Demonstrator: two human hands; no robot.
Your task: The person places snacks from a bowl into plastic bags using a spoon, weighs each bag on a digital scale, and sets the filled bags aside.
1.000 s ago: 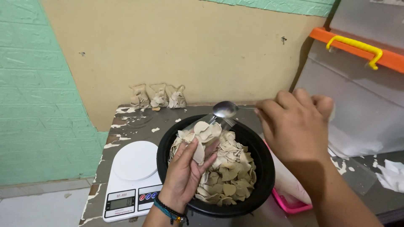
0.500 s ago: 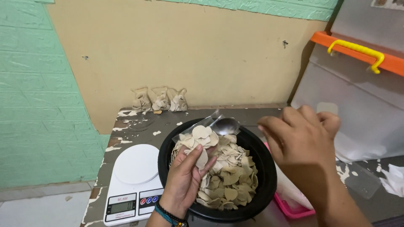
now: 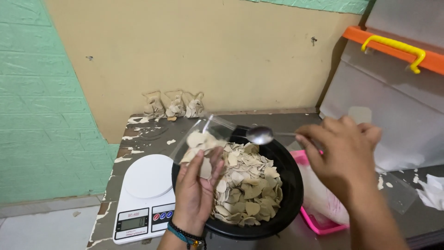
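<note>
From the head camera, the left hand (image 3: 196,192) rises from the near edge of the worktop (image 3: 282,122), palm up and fingers curled around a small clear plastic bag (image 3: 203,139), which it grips from below with a few pale chips already inside. The bag tilts up and away towards the far edge, its open mouth at the upper right, meeting the spoon. The right hand (image 3: 342,153) comes in from the right edge, knuckles up, fingers pinched closed on the handle of a metal spoon (image 3: 260,135). The spoon lies nearly level, its long axis running left to right, bowl pointing left at the bag's mouth. Both hover over a black bowl (image 3: 286,203) heaped with chips (image 3: 245,180), standing mid-worktop near the front. Just beside the bowl on the left sits a white kitchen scale (image 3: 145,199); a pink tray (image 3: 319,222) is partly hidden behind the right forearm. Three small filled bags (image 3: 175,104) stand against the wall at the far edge, and a clear storage box with an orange lid (image 3: 393,46) stands at the right.
</note>
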